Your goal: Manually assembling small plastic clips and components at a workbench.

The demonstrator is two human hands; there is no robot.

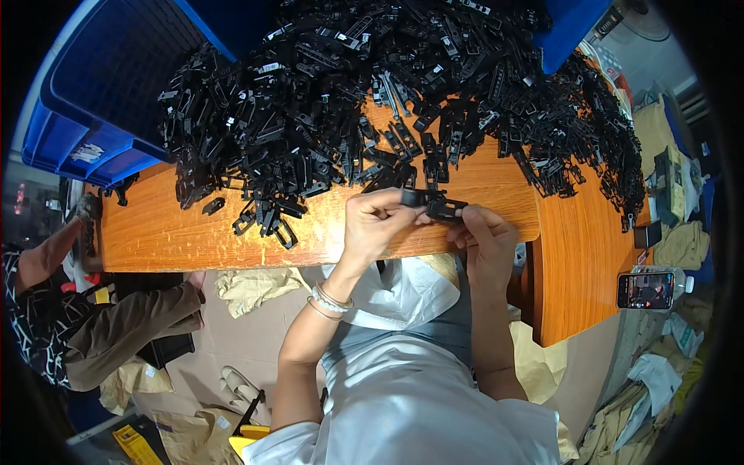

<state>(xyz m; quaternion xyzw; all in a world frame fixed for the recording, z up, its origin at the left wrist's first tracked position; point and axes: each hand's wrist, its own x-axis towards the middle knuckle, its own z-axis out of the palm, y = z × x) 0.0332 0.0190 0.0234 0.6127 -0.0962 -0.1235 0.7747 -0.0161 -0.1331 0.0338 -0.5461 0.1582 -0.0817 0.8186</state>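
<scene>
One head-worn fisheye view looks steeply down, close over the wooden tabletop (194,232). It faces the far side. Edges curve near the rim.

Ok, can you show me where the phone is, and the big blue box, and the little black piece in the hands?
phone (645,290), head view, middle of its lit screen.
blue box (108,85), head view, its inner wall.
black piece (435,204), head view, its middle, between both hands.

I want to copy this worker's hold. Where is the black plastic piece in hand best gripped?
Probably by its two ends: the black plastic piece lies lengthwise between the hands, so the left hand pinches the left end and the right hand the right.
</scene>
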